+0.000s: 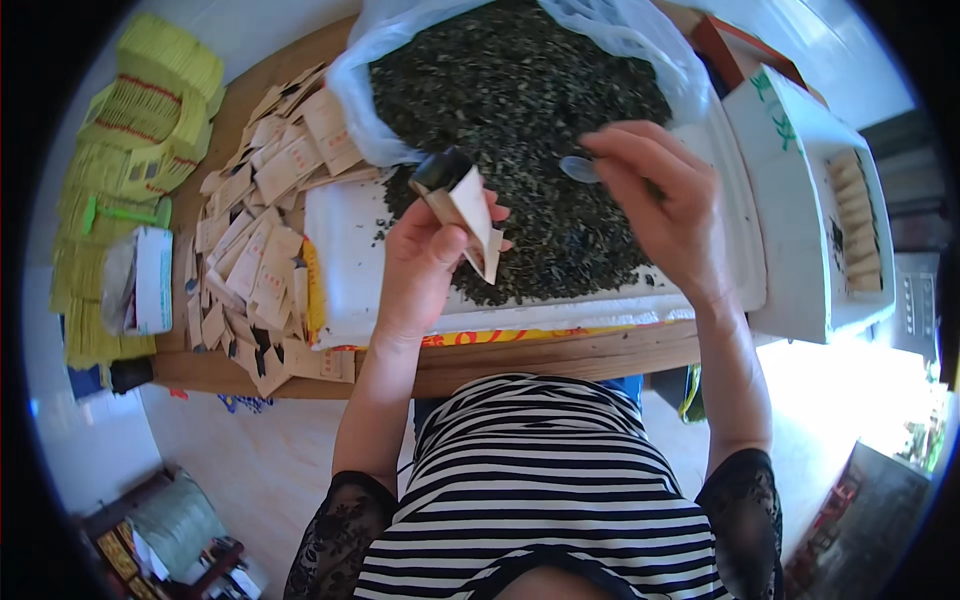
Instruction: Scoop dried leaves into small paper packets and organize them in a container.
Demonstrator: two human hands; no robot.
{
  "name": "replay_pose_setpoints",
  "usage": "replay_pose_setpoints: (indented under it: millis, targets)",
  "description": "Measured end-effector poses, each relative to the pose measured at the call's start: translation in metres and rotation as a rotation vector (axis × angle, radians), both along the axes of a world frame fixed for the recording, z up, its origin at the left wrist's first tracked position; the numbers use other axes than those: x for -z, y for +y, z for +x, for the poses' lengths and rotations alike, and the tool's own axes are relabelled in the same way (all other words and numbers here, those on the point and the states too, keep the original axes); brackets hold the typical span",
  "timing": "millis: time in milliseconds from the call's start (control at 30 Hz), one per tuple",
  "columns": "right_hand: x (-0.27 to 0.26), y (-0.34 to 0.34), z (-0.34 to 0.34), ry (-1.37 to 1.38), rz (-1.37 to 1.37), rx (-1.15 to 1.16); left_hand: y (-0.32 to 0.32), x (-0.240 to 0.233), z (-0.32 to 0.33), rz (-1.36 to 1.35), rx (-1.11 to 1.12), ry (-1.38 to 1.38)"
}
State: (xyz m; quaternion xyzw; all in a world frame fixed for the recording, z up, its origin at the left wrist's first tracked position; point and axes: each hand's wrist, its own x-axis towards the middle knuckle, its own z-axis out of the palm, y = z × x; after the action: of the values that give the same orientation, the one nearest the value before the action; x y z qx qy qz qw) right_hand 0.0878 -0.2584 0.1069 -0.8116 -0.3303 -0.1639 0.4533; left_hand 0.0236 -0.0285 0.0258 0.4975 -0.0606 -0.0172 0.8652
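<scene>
My left hand (424,259) holds a small tan paper packet (472,217) with a dark, glossy piece (442,171) at its upper end; whether that is a funnel or a pouch I cannot tell. To its right, my right hand (660,195) pinches a small clear plastic scoop or spoon (579,169) over the tea. Dark dried leaves, like loose tea (517,82), lie heaped in a clear plastic bag (694,82) and spill onto a white foam tray (352,262). Both hands are apart, above the heap.
Many tan paper packets (255,255) are piled on the wooden table (525,360) at left. Beyond them stand yellow packet stacks (154,97), a green razor-like tool (124,214) and a small white box (154,281). At right, a white foam box (787,202) holds a row of tan packets (855,225).
</scene>
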Motion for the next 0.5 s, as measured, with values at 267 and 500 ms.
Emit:
replay_pose_setpoints:
  millis: [267,500]
  targets:
    - [-0.027,0.003,0.004,-0.027,-0.122,-0.32,-0.026,-0.012,0.011,0.071,0.122,0.016]
    - [-0.037,-0.056,0.0,0.13,-0.16,-0.278,-0.066,-0.016,0.031,0.339,0.147,0.075]
